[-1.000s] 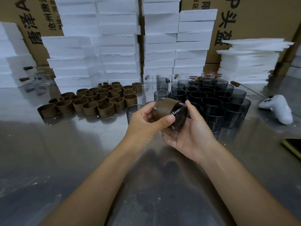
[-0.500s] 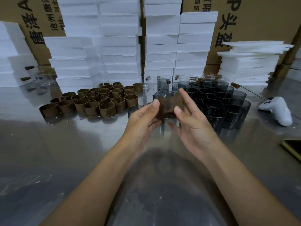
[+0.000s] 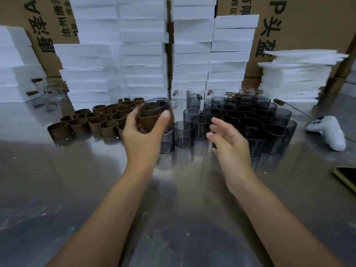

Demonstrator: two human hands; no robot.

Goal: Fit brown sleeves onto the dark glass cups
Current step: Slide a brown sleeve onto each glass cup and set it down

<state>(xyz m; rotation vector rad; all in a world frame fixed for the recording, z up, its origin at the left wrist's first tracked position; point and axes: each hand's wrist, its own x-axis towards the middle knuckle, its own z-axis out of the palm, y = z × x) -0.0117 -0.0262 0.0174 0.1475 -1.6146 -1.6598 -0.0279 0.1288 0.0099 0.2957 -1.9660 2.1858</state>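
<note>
Reaches in from the near edge with both bare forearms, over the shiny metal tabletop point(image 3: 81, 189). Holds the left hand point(image 3: 143, 135) raised off the tabletop, back of the hand toward the camera, thumb up on the right side, fingers curled round the far and left side. Grips in it a dark glass cup point(image 3: 153, 108), mouth up and tilted a little, somewhat blurred. Clasps that cup by the brown sleeve point(image 3: 147, 123) wrapped round its lower part, with the dark rim bare above the thumb. Keeps the cup clear of the tabletop, in front of the right end of the loose sleeves point(image 3: 100, 120) and just left of the nearest bare cups point(image 3: 248, 122).

Holds the right hand point(image 3: 228, 140) released and empty: palm turned left, fingers loosely spread and pointing far-left, thumb low. Hovers there above the tabletop, just in front of the near-left part of the bare cups, well apart from the sleeved cup, touching nothing as far as can be told.

Shows the loose sleeves standing on end in a packed group on the left, the bare cups upright in a packed group on the right. Shows also, beyond them, stacked white foam blocks point(image 3: 142, 54), a pile of foam sheets point(image 3: 294, 74) and printed cardboard boxes point(image 3: 317, 22), plus a white controller point(image 3: 330, 132) at the right.
</note>
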